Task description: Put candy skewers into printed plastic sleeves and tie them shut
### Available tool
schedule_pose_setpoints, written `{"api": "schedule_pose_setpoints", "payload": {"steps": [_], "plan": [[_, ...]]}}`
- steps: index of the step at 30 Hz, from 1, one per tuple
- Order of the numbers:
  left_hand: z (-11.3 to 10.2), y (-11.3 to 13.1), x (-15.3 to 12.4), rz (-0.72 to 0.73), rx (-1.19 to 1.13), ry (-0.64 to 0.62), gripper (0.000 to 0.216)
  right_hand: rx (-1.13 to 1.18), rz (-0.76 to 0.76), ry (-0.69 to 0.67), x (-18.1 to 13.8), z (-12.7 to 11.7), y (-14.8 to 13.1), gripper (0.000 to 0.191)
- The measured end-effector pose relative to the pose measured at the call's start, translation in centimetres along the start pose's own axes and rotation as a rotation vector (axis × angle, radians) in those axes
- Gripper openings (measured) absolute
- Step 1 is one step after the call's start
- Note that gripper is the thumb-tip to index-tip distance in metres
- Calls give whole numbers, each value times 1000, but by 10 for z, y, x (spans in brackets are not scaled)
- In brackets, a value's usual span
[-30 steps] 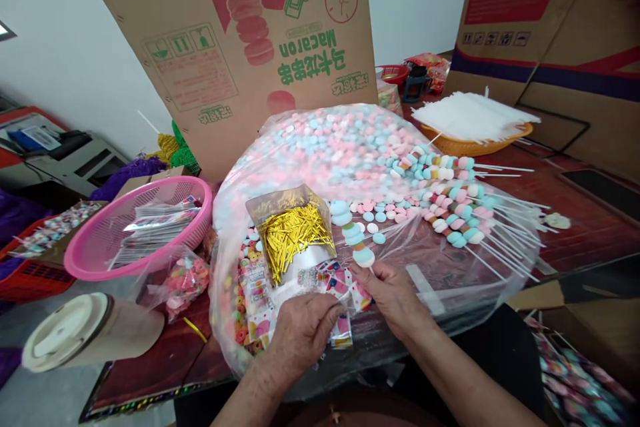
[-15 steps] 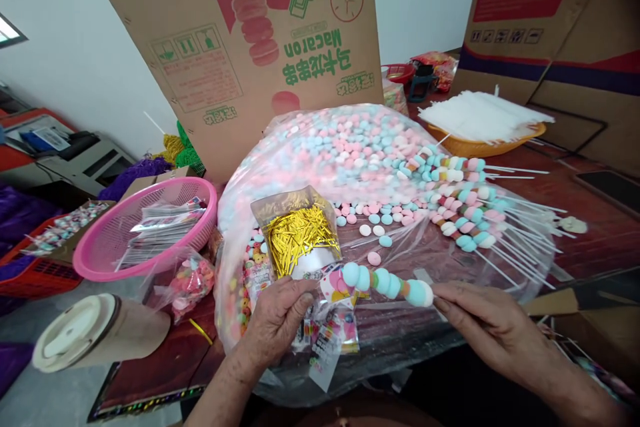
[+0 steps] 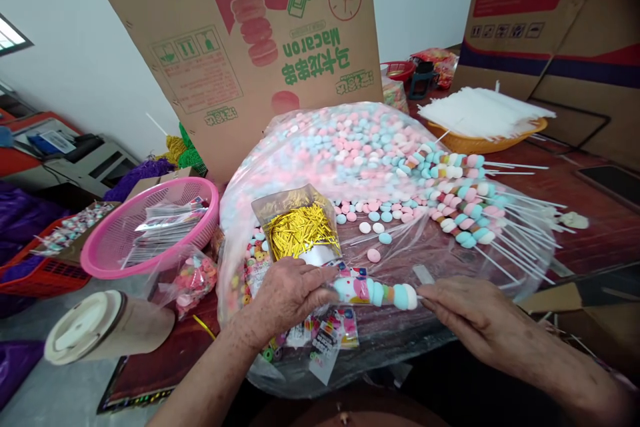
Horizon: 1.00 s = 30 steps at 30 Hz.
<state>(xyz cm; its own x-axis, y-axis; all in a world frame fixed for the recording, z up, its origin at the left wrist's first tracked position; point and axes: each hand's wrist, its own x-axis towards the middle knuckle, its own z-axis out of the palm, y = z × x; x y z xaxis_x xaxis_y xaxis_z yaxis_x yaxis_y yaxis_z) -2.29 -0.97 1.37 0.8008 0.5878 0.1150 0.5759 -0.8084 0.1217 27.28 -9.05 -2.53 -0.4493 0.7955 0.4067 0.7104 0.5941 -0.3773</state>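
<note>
Nearest the camera, left hand (image 3: 287, 290) and right hand (image 3: 475, 313) met over the front edge of the bench (image 3: 590, 240). Right grip was pinched shut on the bare stick end of the candy skewer (image 3: 387, 293), which lay level between the hands, just above the plastic. Left grip was closed on a printed sleeve (image 3: 350, 285) sitting over the skewer's tip (how far on, hard to tell). Judgement: the sleeve mouth needs holding open and the stick kept straight in line with it, or the soft pieces could snag or bunch.

Loose sleeves (image 3: 333, 337) lay under the left hand. Just beyond stood a bag of gold twist ties (image 3: 299, 227), upright, within reach. To the left, a paper cup (image 3: 105, 327) lay on its side, with a pink basket (image 3: 97, 265) behind it. Further back were finished skewers (image 3: 460, 203) fanned on the big candy bag (image 3: 345, 147), then an orange tray (image 3: 480, 145) of white sticks and a cardboard box (image 3: 280, 47).
</note>
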Motion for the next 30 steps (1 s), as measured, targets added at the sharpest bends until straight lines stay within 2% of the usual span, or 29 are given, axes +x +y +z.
{"api": "schedule_pose_setpoints", "payload": {"steps": [3, 7, 9, 11, 13, 18, 21, 26, 28, 30], "plan": [[-2, 5, 7, -4, 43, -111, 72, 27, 3, -14, 1, 1, -2, 21], [2, 20, 21, -97, 28, -352, 52, 41, -44, -97, 13, -3, -10, 24], [6, 26, 28, -145, -45, -405, 50, 20, -73, -165, 23, -3, -13, 25], [9, 28, 32, -163, -140, -419, 50, -7, -86, -243, 31, -2, -14, 25], [9, 27, 33, -193, -248, -426, 48, -35, -85, -256, 37, -1, -11, 25], [4, 23, 26, -277, -611, -471, 46, 10, -99, -24, 38, -7, -10, 29], [9, 29, 28, -260, -752, -487, 40, 87, -142, -40, 44, -5, -18, 28], [19, 34, 33, -246, -823, -426, 46, 178, -124, -186, 59, 10, -20, 26], [13, 28, 28, -284, -765, -408, 59, 216, -58, -214, 57, 10, -12, 27], [4, 20, 19, -320, -673, -424, 62, 257, 33, -217, 52, 6, -4, 26]]}}
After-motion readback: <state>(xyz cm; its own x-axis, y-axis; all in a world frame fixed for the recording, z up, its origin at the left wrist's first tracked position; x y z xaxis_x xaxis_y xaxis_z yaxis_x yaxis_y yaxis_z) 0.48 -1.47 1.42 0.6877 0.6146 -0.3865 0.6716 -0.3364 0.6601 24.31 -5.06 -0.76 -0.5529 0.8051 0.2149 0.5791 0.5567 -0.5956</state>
